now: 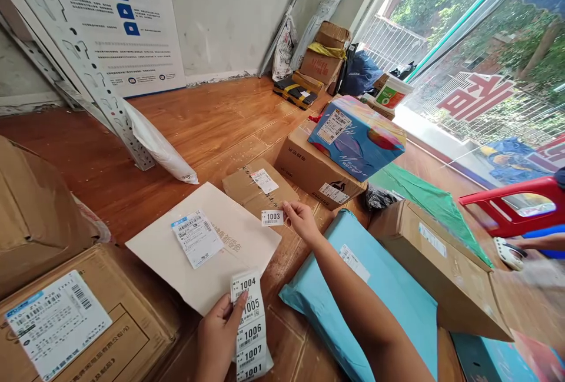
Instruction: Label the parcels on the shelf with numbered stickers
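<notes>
My left hand [223, 326] pinches a strip of numbered barcode labels [251, 341], with 1004 at its top and 1005, 1006 and 1007 below. Between the thumb and finger of my right hand [301, 221] is a single label [272, 218] printed 1003. That label hovers near a small brown box [241, 185] bearing a white shipping label. Just behind the strip lies a flat, pale cardboard parcel [176, 264] with a shipping label on it. Under my right forearm rests a light blue plastic mailer [375, 288].
A blue printed box [366, 155] sits on a brown carton [300, 158]. Brown boxes [141, 305] stand at the left, near a metal shelf post [110, 99]. Another long carton [424, 264] lies right. A person's foot [509, 252] shows beside a red stool [512, 202].
</notes>
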The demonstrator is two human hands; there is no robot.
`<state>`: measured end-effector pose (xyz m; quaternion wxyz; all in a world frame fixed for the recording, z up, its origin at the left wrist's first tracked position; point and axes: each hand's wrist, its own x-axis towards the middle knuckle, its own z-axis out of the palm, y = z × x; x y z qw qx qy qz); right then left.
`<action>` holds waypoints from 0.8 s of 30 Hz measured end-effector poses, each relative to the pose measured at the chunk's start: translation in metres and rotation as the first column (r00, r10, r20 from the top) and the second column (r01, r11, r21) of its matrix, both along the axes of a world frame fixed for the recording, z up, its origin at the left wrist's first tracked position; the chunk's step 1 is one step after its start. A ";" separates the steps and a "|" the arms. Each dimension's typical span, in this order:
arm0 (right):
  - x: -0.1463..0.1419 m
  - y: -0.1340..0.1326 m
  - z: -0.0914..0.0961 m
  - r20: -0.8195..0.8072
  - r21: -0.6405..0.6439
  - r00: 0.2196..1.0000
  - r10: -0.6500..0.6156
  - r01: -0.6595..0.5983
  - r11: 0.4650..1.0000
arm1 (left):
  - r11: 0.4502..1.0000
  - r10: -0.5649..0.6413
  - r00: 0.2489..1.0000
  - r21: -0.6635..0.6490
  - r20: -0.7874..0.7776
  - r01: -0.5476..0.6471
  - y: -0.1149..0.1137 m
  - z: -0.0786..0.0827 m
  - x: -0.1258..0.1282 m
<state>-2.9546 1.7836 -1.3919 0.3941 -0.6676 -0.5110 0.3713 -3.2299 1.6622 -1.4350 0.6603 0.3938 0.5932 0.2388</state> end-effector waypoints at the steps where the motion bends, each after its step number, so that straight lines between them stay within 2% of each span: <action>1: 0.011 -0.004 -0.007 0.025 -0.014 1.000 0.004 -0.004 1.000 | 1.000 0.008 1.000 -0.008 0.009 -0.008 0.000 0.000 -0.001; 4: 0.049 -0.015 -0.038 0.108 -0.049 0.993 -0.043 0.049 0.998 | 0.997 0.055 0.998 -0.061 0.035 -0.053 0.000 -0.005 -0.003; 7: 0.069 -0.013 -0.084 0.150 -0.061 0.980 -0.132 0.142 0.988 | 0.988 0.125 0.990 -0.099 0.060 -0.118 -0.001 -0.012 -0.003; 11: 0.051 0.004 -0.140 0.141 -0.052 0.963 -0.230 0.239 0.970 | 0.974 0.197 0.976 -0.132 0.092 -0.184 -0.002 -0.013 0.001; 14: 0.028 0.009 -0.159 0.130 -0.018 0.929 -0.347 0.352 0.936 | 0.976 0.201 0.975 -0.108 0.099 -0.190 -0.002 -0.005 0.003; 17: 0.014 0.011 -0.160 0.119 0.014 0.901 -0.418 0.419 0.908 | 0.982 0.183 0.978 -0.077 0.102 -0.175 -0.002 0.000 0.005; 19: 0.009 0.011 -0.152 0.103 0.019 0.910 -0.402 0.402 0.915 | 0.987 0.159 0.985 -0.026 0.070 -0.158 -0.002 0.002 0.005; 21: 0.001 0.007 -0.135 0.081 0.018 0.927 -0.367 0.367 0.930 | 0.990 0.139 0.990 0.030 0.024 -0.140 -0.001 0.003 0.004; 24: -0.022 -0.015 -0.085 0.044 0.029 0.942 -0.332 0.331 0.943 | 0.992 0.123 0.992 0.037 0.014 -0.124 -0.001 0.005 0.003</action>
